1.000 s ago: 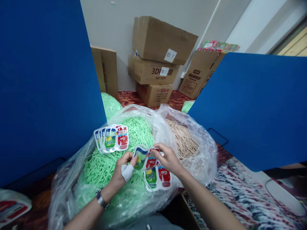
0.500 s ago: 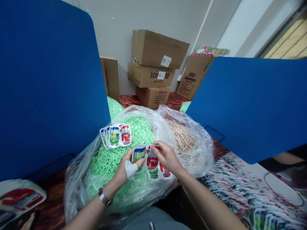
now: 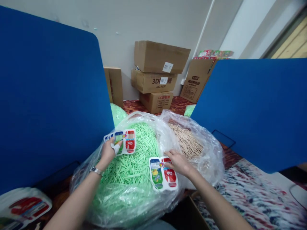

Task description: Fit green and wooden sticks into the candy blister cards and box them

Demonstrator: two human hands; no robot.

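My left hand (image 3: 108, 150), thumb wrapped in white tape and a watch on the wrist, lies closed on a fanned stack of printed drink-shaped pouches (image 3: 124, 141) resting on the green sticks. My right hand (image 3: 177, 163) pinches one pouch (image 3: 163, 173), printed with a green-yellow bottle and a red bottle, by its upper right edge. Both are over a clear plastic bag of green sticks (image 3: 134, 166). A second clear bag of tan sticks (image 3: 186, 142) sits just right of it, beside my right hand.
Blue partition panels stand at left (image 3: 48, 102) and right (image 3: 254, 108). Stacked cardboard boxes (image 3: 157, 75) sit against the far wall. More printed pouches (image 3: 21, 207) lie at bottom left. A patterned cloth (image 3: 247, 198) covers the surface at right.
The hands parted. My left hand carried a pouch up and left onto the fanned stack. My right hand stayed low with a single pouch. The camera tilted up slightly.
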